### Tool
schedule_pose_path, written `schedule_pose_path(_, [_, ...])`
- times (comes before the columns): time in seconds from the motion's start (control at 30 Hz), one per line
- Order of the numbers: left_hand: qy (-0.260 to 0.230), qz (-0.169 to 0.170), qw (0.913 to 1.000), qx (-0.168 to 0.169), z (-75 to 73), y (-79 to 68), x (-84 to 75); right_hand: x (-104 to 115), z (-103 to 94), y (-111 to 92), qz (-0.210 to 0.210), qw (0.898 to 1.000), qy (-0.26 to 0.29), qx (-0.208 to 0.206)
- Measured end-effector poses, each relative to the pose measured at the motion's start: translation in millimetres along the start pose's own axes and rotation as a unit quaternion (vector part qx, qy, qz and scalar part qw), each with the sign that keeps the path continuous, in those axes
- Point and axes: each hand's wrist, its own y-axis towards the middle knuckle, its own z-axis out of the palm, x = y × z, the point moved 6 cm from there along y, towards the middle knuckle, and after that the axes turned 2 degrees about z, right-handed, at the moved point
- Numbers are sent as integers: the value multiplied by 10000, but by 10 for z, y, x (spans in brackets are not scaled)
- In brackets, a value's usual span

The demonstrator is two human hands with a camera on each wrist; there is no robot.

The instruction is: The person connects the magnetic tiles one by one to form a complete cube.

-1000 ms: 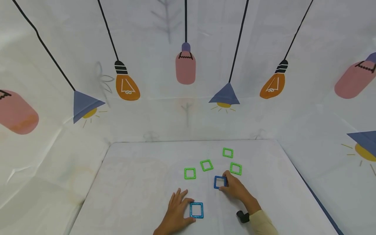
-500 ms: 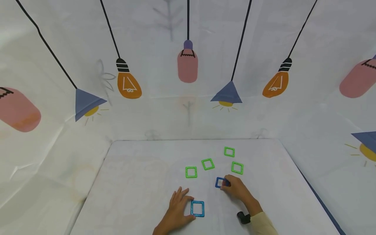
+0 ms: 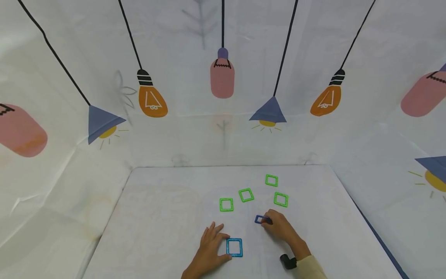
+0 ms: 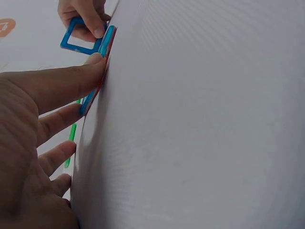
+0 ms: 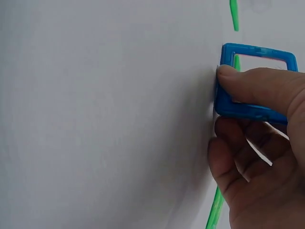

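Note:
My right hand (image 3: 280, 226) pinches a dark blue square magnetic tile (image 5: 257, 49) between thumb and fingers. The tile is an open frame, held tilted up close over the table. In the right wrist view the thumb lies across the frame's side, with the other fingers below it. My left hand (image 3: 209, 250) holds a lighter blue square magnetic tile (image 3: 241, 248) flat on the table, index finger at its far left corner and thumb at its near left corner. A red edge (image 4: 110, 50) shows along this tile's underside in the left wrist view. The left hand's other fingers are spread.
Several green square tiles lie flat beyond the hands: one at left (image 3: 226, 210), a tilted one (image 3: 248, 200) beside it, and two at right, a nearer tile (image 3: 281, 194) and a farther tile (image 3: 271, 175). A lamp-printed sheet (image 3: 195, 135) surrounds the white table (image 3: 156, 217).
The blue tile in my right hand has gone from face-up to tilted nearly on edge, and the right hand has turned slightly with it. My left hand and its tile hold their place.

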Motion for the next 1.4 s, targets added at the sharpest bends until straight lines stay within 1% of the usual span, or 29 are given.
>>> schedule_pose_path(0.1, [39, 1, 10000, -46, -10, 4, -7, 62, 1, -22, 17, 9999, 86, -69])
schedule_pose_path(0.17, [16, -13, 10000, -42, -17, 12, -14, 130, -1, -42, -82, 9998, 108, -145])
schedule_pose_path(0.27, [1, -54, 10000, -11, -21, 23, -14, 277, 14, -75, -420, 9988, 100, -242])
schedule_pose_path(0.33, [2, -97, 10000, 21, -20, 24, -9, 385, 45, -97, -680, 9974, 94, -233])
schedule_pose_path(0.5, [2, -117, 9999, 60, -11, 22, 10, 624, 190, -153, -1200, 9927, -102, -10])
schedule_pose_path(0.6, [19, -51, 10000, 21, -15, 17, 12, 727, 288, -178, -1412, 9896, -181, 182])
schedule_pose_path(0.67, [40, -22, 10000, -6, -19, 12, 9, 774, 345, -190, -1492, 9882, -143, 327])
schedule_pose_path(0.87, [84, 99, 9998, -179, -43, -6, -10, 853, 472, -210, -1634, 9843, -18, 666])
schedule_pose_path(1.07, [175, 142, 9994, -280, -49, -14, -18, 880, 544, -209, -1500, 9848, 23, 874])
schedule_pose_path(1.4, [163, -4, 9997, -204, -30, -1, -4, 885, 602, -189, -1491, 9844, -93, 928])
